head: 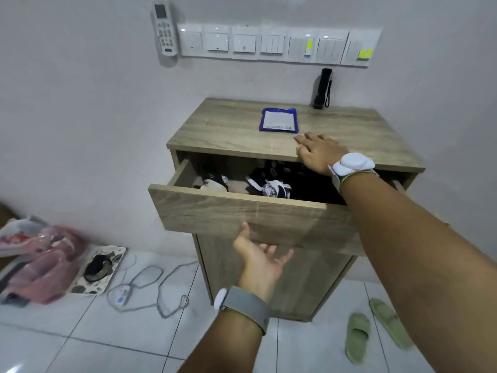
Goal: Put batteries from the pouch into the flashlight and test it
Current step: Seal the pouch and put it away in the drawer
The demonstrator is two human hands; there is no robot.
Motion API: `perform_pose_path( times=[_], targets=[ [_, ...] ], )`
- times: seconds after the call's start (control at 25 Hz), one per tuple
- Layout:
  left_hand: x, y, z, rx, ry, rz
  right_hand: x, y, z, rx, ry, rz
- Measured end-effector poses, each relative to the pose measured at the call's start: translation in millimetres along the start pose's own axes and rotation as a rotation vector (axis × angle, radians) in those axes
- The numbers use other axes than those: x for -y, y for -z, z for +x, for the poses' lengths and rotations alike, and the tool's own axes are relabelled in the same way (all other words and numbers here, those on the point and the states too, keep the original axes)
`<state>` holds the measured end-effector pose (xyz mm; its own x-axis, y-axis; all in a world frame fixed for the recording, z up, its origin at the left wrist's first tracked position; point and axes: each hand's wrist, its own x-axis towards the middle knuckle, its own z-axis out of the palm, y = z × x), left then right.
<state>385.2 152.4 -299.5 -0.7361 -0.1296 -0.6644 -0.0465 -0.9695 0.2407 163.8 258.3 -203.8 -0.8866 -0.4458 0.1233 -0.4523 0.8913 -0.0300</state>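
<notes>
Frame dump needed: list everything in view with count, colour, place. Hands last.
black cylindrical flashlight: 1, black, upright at the cabinet top's back right, by the wall
blue flat pouch: 1, blue with white panel, lying mid cabinet top
wood-grain cabinet: 1, light brown, against the wall
cabinet drawer: 1, same wood, pulled open
crumpled clothes: several, dark and white, inside the drawer
white remote control: 1, white, on the wall upper left
wall switch panels: 7, white, row above the cabinet
green slippers: 2, green, floor right
grey cable: 1, grey, floor left
left hand: palm up, empty, below the drawer front
right hand: flat on the cabinet top's front edge, not touching the pouch
</notes>
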Motion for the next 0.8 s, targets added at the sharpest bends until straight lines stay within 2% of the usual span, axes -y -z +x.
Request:
perform_pose_path(
  times=[0.4, 0.56, 0.64, 0.72, 0.76, 0.8],
  targets=[
    [13.3, 38.5, -51.3, -0.017, -0.03, -0.059, -0.9, -4.6, 0.5, -0.003, 0.011, -0.005],
    [22.6, 46.5, -62.7, -0.026, -0.048, 0.161, 0.1, -1.6, -0.1, -0.031, 0.008, -0.015],
    [31.7, 59.8, -78.4, 0.075, 0.006, 0.363, 0.7, -2.1, -0.8, -0.018, -0.001, -0.012],
    [18.9, 55.0, -106.2, 0.312, 0.039, 0.6, 0.6, -3.0, -1.9, -0.032, -0.008, -0.008],
    [0.8, 36.9, -125.9, 0.448, -0.014, 0.706, 2.6, -4.7, -2.5, -0.051, -0.016, -0.004],
    [-21.1, 10.5, -140.2, 0.634, -0.143, 0.817, 2.3, -2.2, -1.7, -0.076, -0.027, -0.006]
  ],
)
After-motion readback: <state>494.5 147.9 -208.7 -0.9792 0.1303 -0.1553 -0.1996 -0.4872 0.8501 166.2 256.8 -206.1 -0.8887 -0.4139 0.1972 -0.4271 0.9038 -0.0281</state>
